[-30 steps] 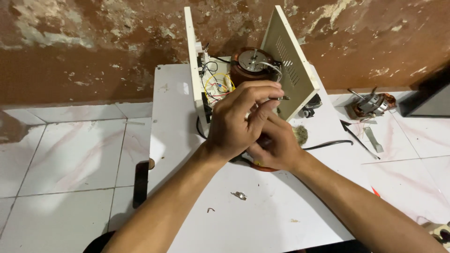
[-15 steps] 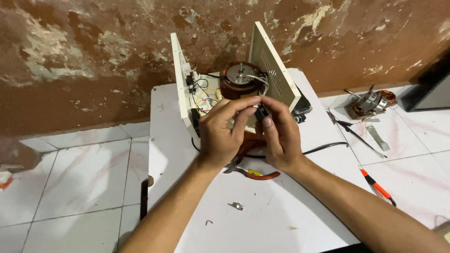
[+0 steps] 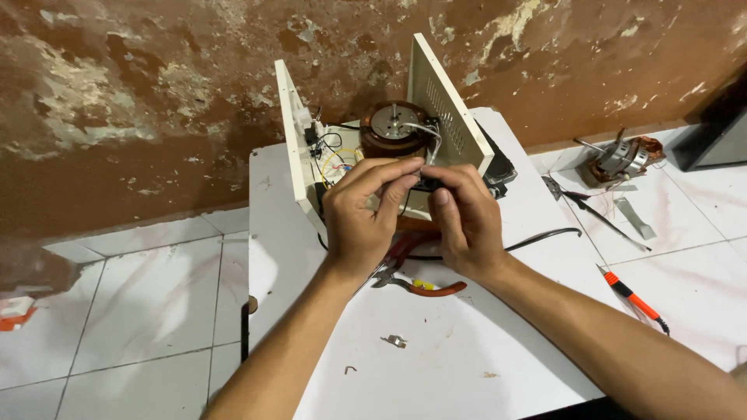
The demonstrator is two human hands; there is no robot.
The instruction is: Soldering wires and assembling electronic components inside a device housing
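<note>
Both hands, left hand and right hand, pinched thin wires at the cream housing, twelve o'clock on the tabletop; I judged them light, bendy, fragile.

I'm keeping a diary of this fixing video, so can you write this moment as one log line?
left hand: pinching small black part | right hand: pinching same part | behind: opened cream casing, copper coil | under hands: red-handled pliers

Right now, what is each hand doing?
Left hand: fingers pinched on a small black part.
Right hand: closed on the same part, in front of the opened appliance casing.
</note>
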